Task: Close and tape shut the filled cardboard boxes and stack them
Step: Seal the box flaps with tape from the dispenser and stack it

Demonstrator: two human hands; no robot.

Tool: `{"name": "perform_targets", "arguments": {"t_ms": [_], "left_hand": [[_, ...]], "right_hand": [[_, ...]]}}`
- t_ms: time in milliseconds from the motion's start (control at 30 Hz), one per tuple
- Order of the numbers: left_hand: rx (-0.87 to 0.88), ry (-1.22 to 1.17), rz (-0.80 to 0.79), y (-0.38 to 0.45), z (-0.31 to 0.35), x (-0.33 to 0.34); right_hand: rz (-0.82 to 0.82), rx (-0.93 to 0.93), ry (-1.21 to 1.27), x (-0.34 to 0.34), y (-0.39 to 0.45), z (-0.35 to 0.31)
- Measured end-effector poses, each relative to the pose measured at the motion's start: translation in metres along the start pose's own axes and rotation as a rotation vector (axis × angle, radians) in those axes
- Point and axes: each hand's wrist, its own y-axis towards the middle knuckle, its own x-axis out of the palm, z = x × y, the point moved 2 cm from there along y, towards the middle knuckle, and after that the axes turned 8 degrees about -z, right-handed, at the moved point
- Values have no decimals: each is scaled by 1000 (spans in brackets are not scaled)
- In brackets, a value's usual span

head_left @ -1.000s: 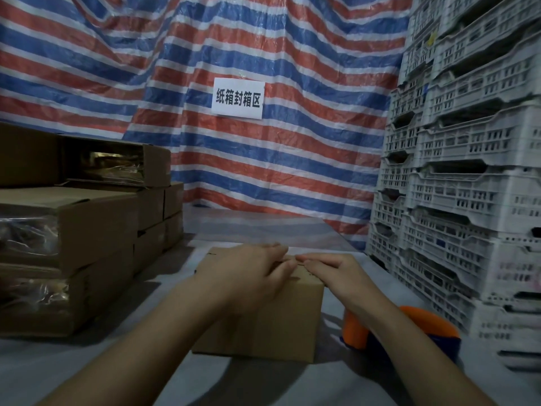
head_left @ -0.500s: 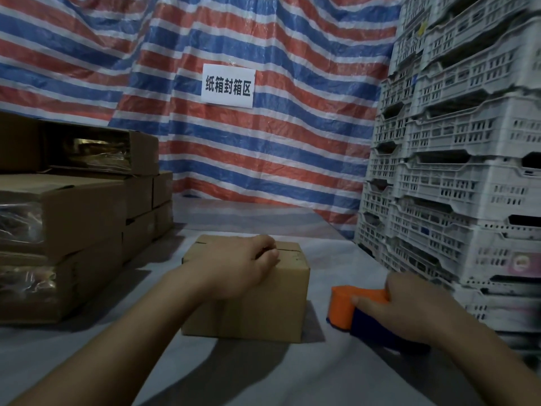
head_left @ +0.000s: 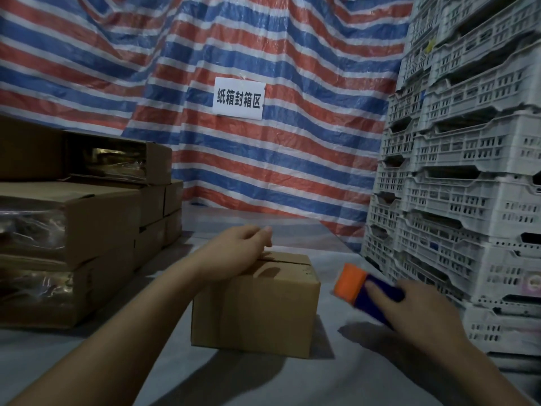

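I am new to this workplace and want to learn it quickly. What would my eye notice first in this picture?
Probably the closed cardboard box in the middle, with the left hand resting on its top. To its right, the right hand holds an orange and blue tape dispenser above the surface. A white paper sign hangs on the striped tarp behind.

Cardboard box [head_left: 254,312]: plain brown, flaps folded shut, seam untaped, upright at lower centre. Tape dispenser [head_left: 366,291]: orange and dark blue, blurred, lower right of frame. Stacked cardboard boxes [head_left: 73,230]: left edge.
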Motion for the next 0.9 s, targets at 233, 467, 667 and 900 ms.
{"name": "perform_targets", "arguments": {"t_ms": [233,467,667,900], "left_hand": [[-38,-251,17,3,-9,-8],[-70,-693,28,8,-16,-20],[-130,-916,41,8,-20,-26],[-154,-1081,113,10,-24,-29]], "right_hand": [[-114,-7,776,-60,50,-80],[-403,-188,853,-57,77,-165],[-372,-242,635,-42,86,-184],[-411,-227,497,-39,93,-188]]}}
